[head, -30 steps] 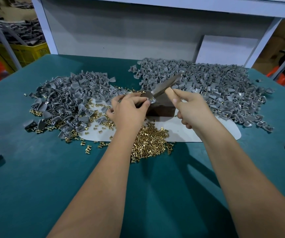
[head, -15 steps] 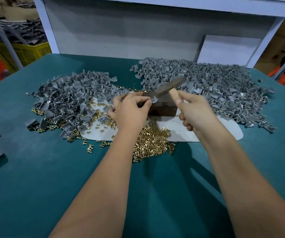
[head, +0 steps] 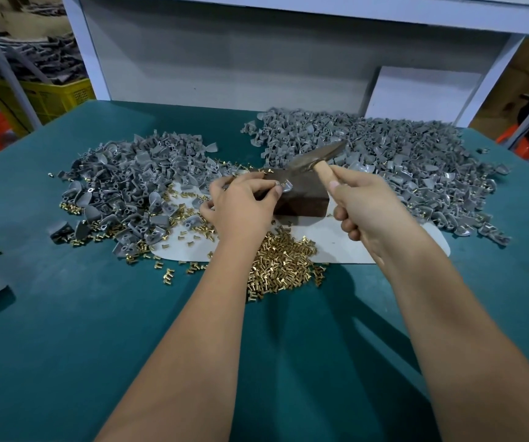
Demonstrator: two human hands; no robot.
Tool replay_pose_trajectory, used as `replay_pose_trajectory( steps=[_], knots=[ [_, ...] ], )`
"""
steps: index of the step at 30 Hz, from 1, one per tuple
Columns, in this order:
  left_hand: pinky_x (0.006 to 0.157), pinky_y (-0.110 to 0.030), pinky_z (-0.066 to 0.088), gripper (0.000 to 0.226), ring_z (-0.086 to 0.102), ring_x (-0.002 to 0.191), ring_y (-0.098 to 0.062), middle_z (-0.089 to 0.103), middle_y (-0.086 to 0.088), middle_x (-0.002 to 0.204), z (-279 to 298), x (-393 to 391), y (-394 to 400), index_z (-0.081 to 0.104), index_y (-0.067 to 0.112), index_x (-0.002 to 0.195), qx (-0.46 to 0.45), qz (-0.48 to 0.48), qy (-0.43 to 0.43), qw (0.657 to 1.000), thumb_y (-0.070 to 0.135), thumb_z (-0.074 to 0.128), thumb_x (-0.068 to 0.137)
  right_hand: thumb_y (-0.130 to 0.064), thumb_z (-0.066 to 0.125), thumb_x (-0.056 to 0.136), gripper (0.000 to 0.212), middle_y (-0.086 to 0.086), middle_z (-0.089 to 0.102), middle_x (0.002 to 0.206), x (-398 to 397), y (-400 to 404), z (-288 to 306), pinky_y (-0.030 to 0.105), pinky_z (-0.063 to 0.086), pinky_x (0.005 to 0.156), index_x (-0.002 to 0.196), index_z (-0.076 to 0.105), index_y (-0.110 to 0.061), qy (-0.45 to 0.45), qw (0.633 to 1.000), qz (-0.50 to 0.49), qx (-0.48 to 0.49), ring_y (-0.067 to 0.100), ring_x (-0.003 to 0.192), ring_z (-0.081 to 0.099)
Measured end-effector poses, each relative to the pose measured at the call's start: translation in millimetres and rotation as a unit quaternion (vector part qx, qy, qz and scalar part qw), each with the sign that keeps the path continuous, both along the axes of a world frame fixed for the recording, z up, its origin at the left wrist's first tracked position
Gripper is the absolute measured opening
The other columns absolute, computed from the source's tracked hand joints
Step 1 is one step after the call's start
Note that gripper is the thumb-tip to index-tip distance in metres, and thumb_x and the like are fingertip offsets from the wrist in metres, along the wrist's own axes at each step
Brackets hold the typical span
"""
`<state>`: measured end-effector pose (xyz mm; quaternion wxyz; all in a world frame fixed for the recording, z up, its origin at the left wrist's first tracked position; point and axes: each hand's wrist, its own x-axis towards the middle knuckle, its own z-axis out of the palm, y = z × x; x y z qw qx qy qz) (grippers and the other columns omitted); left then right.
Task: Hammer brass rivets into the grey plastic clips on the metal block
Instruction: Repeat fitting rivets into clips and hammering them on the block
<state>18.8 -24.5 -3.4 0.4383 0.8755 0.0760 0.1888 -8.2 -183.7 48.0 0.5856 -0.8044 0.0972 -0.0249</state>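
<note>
Hammer (head: 315, 156) lowered nearer metal block (head: 301, 199), left hand (head: 240, 205) unmoved

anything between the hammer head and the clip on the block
Nothing visible does. The hammer in the right hand hangs over the metal block; left hand fingers pinch the grey clip from its near side.

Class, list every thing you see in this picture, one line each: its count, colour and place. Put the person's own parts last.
Table: one, teal, foreground.
Clips, left pile: many, grey, table left.
Clips, right pile: many, grey, table right.
Rivets: many, brass, heap near the left wrist.
Sheet: one, white, under the block.
Block: one, dark, centre.
Clip: one, grey, on the block.
Hammer: one, wooden handle, over the block.
Crate: one, yellow, far left.
Left hand: pinches the clip.
Right hand: grips the hammer.
</note>
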Motion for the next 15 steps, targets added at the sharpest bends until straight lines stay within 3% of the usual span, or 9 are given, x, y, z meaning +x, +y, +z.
replay_pose_trajectory(
  steps=[3, 6, 9, 11, 15],
  knots=[
    [0.088, -0.036, 0.011, 0.012, 0.026, 0.131, -0.015, 0.059, 0.029, 0.126, -1, 0, 0, 0.073, 0.047, 0.093, 0.003, -0.002, -0.001, 1.0, 0.054, 0.065, 0.086, -0.033, 0.051, 0.097, 0.028, -0.007, 0.048, 0.05, -6, -11, 3, 0.02, 0.028, 0.04, 0.122, 0.059, -0.044, -0.035, 0.999, -0.023, 0.024, 0.01, 0.045, 0.033],
    [0.088, -0.036, 0.01, 0.012, 0.025, 0.133, -0.015, 0.058, 0.029, 0.127, -1, -1, 0, 0.073, 0.047, 0.094, 0.001, -0.006, -0.001, 1.0, 0.053, 0.066, 0.087, -0.042, 0.054, 0.094, 0.019, -0.013, 0.047, 0.06, -12, -12, 4, 0.025, 0.029, 0.045, 0.108, 0.063, -0.052, -0.061, 0.998, -0.013, -0.017, 0.01, 0.053, 0.034],
    [0.089, -0.036, 0.01, 0.009, 0.023, 0.133, -0.013, 0.057, 0.03, 0.127, -1, 0, 1, 0.073, 0.048, 0.09, -0.014, -0.015, 0.004, 1.0, 0.053, 0.065, 0.087, -0.041, 0.053, 0.094, 0.035, -0.018, 0.06, 0.094, -14, -6, 7, 0.028, 0.041, 0.063, 0.126, 0.049, -0.055, -0.09, 0.986, -0.004, -0.144, 0.01, 0.072, 0.05],
    [0.091, -0.037, 0.01, 0.01, 0.023, 0.133, -0.013, 0.057, 0.03, 0.127, -2, 1, 1, 0.073, 0.047, 0.09, -0.014, -0.02, 0.005, 1.0, 0.052, 0.064, 0.088, -0.042, 0.051, 0.096, 0.036, -0.023, 0.061, 0.12, -17, 1, 10, 0.031, 0.045, 0.07, 0.129, 0.045, -0.056, -0.133, 0.974, -0.025, -0.182, 0.007, 0.089, 0.058],
    [0.096, -0.039, 0.012, 0.011, 0.024, 0.131, -0.011, 0.058, 0.031, 0.126, -4, 1, 1, 0.073, 0.047, 0.092, -0.005, -0.016, -0.007, 1.0, 0.051, 0.063, 0.089, -0.038, 0.044, 0.1, 0.037, -0.023, 0.06, 0.125, -25, 9, 10, 0.028, 0.045, 0.063, 0.133, 0.042, -0.055, -0.185, 0.94, -0.072, -0.279, 0.011, 0.104, 0.061]
  ],
)
